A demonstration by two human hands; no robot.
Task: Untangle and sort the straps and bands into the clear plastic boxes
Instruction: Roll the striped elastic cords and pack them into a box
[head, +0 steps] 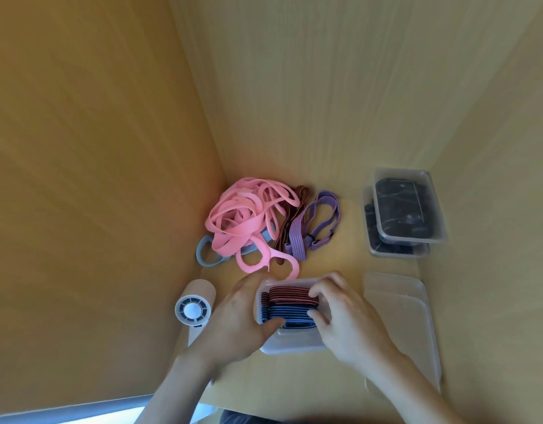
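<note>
sorting partway, the big tangle still to do

the pink tangle (248, 221), knotted with grey, purple and striped straps, lies unsorted at the back of the surface (340, 261). the stacked boxes (401, 170) at right already hold dark straps. the near box (291, 344) is filling with striped bands (291, 304). the left hand (236, 316) grips its side, and the right hand (349, 325) pinches the bands' end with curled fingers.
</note>
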